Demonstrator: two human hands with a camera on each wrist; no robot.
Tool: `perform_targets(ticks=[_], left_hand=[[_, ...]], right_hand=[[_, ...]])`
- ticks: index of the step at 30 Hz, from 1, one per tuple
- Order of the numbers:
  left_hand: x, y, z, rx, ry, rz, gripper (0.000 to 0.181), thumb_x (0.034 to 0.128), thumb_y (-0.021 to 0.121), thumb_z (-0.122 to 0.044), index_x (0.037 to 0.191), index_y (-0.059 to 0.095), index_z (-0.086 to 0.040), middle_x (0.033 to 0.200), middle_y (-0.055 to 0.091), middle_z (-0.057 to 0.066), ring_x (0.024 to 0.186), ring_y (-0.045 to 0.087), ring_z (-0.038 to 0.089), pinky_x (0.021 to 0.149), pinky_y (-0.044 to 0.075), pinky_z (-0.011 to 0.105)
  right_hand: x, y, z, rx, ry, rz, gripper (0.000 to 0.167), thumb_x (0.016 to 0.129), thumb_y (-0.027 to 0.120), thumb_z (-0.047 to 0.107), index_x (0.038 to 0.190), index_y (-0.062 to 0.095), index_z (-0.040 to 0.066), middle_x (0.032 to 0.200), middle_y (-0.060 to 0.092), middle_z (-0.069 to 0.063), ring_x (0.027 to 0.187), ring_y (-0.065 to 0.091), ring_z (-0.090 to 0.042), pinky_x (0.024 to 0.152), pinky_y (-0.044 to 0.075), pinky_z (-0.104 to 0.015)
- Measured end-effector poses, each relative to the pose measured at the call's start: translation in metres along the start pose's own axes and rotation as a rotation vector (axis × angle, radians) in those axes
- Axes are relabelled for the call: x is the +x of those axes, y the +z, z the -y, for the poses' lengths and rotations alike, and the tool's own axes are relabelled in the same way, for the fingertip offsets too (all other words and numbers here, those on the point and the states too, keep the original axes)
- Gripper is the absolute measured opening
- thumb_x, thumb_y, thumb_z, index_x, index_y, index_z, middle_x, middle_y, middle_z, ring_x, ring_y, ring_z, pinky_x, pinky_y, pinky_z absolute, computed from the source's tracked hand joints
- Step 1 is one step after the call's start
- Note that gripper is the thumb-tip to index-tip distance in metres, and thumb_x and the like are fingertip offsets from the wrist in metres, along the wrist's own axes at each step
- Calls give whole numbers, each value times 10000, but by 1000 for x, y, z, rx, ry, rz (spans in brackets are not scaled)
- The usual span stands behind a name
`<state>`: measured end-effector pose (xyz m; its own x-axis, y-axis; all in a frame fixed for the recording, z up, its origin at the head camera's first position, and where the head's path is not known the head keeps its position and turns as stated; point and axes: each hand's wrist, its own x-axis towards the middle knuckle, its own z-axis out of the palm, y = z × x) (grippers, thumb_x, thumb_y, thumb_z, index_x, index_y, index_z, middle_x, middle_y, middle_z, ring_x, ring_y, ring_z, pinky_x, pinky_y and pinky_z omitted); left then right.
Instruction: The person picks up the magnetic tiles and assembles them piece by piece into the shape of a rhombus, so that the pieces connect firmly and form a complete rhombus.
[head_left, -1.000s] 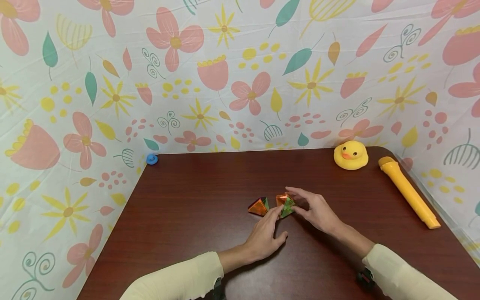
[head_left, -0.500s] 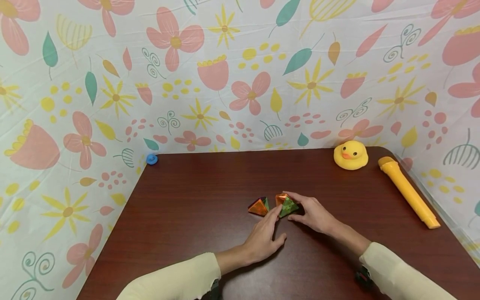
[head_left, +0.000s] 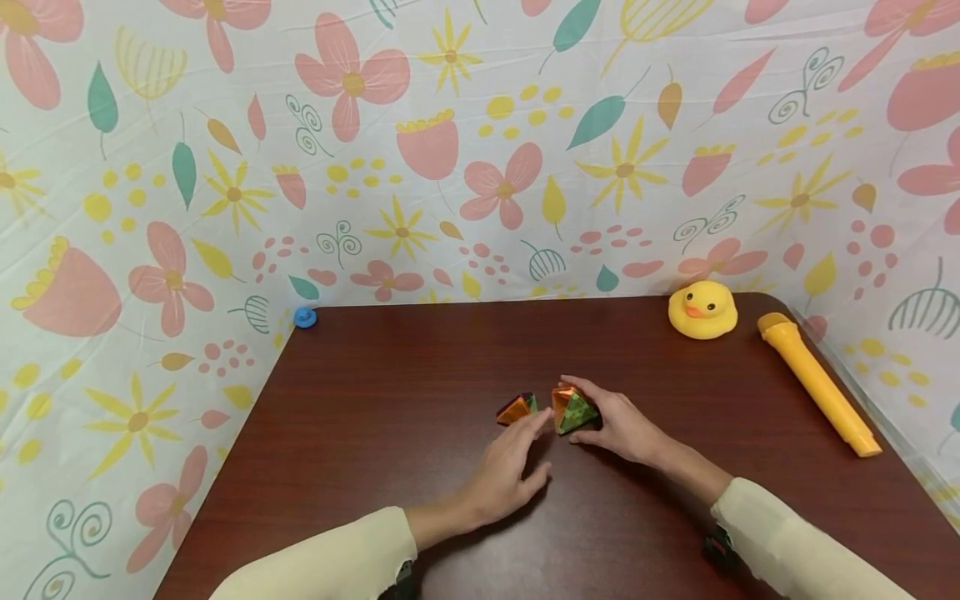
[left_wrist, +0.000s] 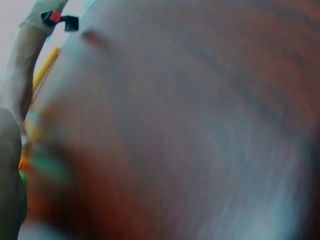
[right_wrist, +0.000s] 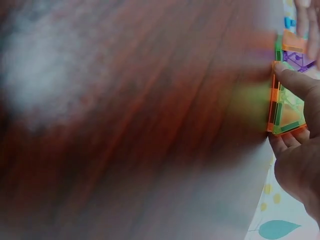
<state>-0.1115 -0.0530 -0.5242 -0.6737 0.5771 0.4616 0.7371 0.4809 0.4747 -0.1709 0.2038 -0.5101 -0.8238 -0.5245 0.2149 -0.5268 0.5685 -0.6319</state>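
Two small pyramids of see-through magnetic tiles stand side by side at mid-table in the head view. The right pyramid (head_left: pixel 576 412) shows orange and green faces, and my right hand (head_left: pixel 621 423) grips it from the right, thumb on the near side and fingers round the far side. In the right wrist view the thumb and fingers span this tile pyramid (right_wrist: pixel 290 107). My left hand (head_left: pixel 504 473) has its fingers extended, fingertips close to the left pyramid (head_left: pixel 516 409), partly covering it; contact is unclear. The left wrist view is mostly blurred tabletop.
A yellow rubber duck (head_left: pixel 702 310) sits at the back right. Beside it, along the right edge, lies a yellow toy microphone (head_left: pixel 817 383). A small blue toy (head_left: pixel 304 317) is at the back left corner. Flowered cloth (head_left: pixel 480 150) hangs behind the brown table (head_left: pixel 375 375).
My left hand has drawn back a little to the left, away from the right pyramid. My right hand has moved left and closed its thumb and fingers round that pyramid.
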Motion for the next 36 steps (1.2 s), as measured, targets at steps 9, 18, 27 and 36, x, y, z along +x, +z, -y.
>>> perform_targets(ticks=[9,18,27,36], left_hand=[[10,-32,38,87,97,-141,797,956,804,-165,1616,375,-40,1564,501,84,1396,506,247,1137,458,403],[13,-43,71,87,-94,60,1148,883,888,-430,1700,167,-67,1707,331,122,1526,368,285,1203,368,522],[16,-38,82,53,-182,204,986,916,838,-471,1660,334,-67,1611,491,5,1416,482,232,1201,362,482],[22,-27,81,76,-181,216,884,915,832,-497,1626,438,-150,1548,551,-35,1294,552,191,1112,452,456]], right_hand=[[6,5,-1,18,-19,13,973,774,975,110,1579,439,12,1452,626,-168,1243,653,-326,974,555,-523],[10,7,-2,37,-22,21,959,762,985,127,1557,463,0,1469,614,-169,1293,623,-362,1034,507,-591],[13,7,-2,22,5,37,907,797,969,173,1544,478,14,1447,625,-165,1280,623,-368,1036,503,-607],[13,7,0,9,17,39,845,818,954,173,1520,510,17,1411,642,-171,1248,634,-375,1017,518,-602]])
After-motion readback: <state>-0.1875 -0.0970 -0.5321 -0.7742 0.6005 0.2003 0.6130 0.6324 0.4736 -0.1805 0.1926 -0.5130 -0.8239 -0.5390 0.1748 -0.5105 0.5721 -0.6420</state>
